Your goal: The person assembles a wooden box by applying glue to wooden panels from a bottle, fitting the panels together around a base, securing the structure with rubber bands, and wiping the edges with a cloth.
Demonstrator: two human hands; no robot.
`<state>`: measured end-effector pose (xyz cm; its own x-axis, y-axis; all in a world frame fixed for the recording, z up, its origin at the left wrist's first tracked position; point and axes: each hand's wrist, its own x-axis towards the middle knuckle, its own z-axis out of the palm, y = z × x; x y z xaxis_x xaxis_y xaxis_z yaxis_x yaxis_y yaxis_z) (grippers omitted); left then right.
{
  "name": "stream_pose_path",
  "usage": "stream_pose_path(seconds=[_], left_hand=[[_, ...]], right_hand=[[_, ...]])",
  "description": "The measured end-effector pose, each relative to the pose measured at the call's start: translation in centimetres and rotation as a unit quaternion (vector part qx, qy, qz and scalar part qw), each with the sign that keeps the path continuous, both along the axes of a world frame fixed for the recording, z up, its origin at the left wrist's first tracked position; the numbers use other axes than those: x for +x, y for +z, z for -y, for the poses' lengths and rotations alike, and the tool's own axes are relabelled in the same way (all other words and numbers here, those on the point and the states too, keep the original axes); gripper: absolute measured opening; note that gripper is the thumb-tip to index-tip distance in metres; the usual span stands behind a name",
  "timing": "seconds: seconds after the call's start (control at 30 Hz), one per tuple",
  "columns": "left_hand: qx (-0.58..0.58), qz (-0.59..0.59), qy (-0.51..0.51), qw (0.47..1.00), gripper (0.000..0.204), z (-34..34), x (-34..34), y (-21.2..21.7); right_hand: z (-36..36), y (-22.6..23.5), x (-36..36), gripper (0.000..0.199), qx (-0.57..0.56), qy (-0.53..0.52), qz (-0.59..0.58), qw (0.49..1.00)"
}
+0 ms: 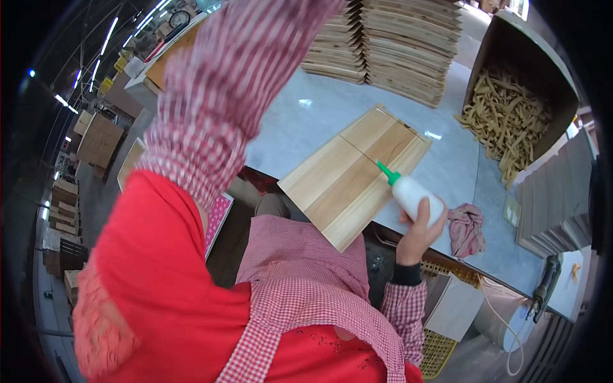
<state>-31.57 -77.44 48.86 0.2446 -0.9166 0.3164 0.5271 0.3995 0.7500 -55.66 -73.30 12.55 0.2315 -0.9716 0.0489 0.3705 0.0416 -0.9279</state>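
My right hand (418,233) is wrapped round a white glue bottle (416,199) with a pointed green nozzle. The bottle is tilted, its tip over a pale wooden board (335,182) near a thin line across it. That board is made of lengthwise strips and has a narrow raised edge along its right side. It lies at a slant, with its near end sticking out past the table edge toward my apron. My left arm (217,89), in a checked sleeve, reaches up across the upper left and out of the picture, so the left hand is hidden.
Stacked wooden boards (408,48) stand at the back of the grey-white table (281,115). A tipped box (536,48) spills yellowish strips at the right. Nearer lie a crumpled pink cloth (467,230), a stack of grey panels (555,191) and a dark hand tool (546,287).
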Motion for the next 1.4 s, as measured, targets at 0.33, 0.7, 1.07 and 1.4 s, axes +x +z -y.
stream_pose_path(seconds=[0.33,0.7,1.07,1.4], left_hand=[[0.26,-0.311,0.135,0.904,0.026,-28.5,-4.8,-32.2],[0.359,-0.347,0.095,0.861,0.041,-29.9,-7.9,-38.7],[0.239,-0.357,0.004,0.903,0.053,-24.3,-9.2,-42.0],[0.217,-0.363,0.027,0.906,0.06,-24.4,-8.6,-39.3]], right_hand=[[4.9,-3.0,11.4,0.042,-0.28,0.04,-0.197,0.939],[4.9,2.2,8.1,0.038,-0.426,0.07,-0.25,0.866],[5.4,-2.8,-3.7,0.037,-0.325,-0.048,-0.307,0.893],[5.2,-0.9,-3.6,0.033,-0.025,-0.019,-0.111,0.993]])
